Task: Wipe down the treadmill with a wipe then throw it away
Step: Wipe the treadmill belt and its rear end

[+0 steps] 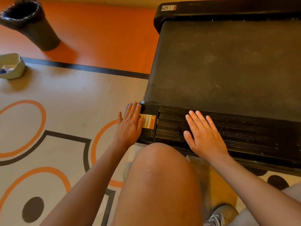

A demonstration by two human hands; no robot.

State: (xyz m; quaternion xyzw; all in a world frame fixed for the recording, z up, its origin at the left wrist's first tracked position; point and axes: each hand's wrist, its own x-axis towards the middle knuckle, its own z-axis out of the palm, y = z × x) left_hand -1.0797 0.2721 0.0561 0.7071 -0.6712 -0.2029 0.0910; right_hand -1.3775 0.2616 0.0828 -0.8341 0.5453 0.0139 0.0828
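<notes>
Your left hand (130, 124) and right hand (203, 136) lay flat on the dusty treadmill (228, 62) — each grip straight-fingered, empty; wiping seemingly unstarted, bin (40, 33) at eleven o'clock.

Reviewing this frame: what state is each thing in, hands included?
Left hand: open, flat on the treadmill's rear corner, at the warning sticker; no wipe.
Right hand: open, flat on the ribbed rear cover; holds nothing.
Belt: dusty, speckled with pale bits.
Bin: upright, lidless, black liner inside.
Tub: on the floor, open-topped, something white and blue inside.
</notes>
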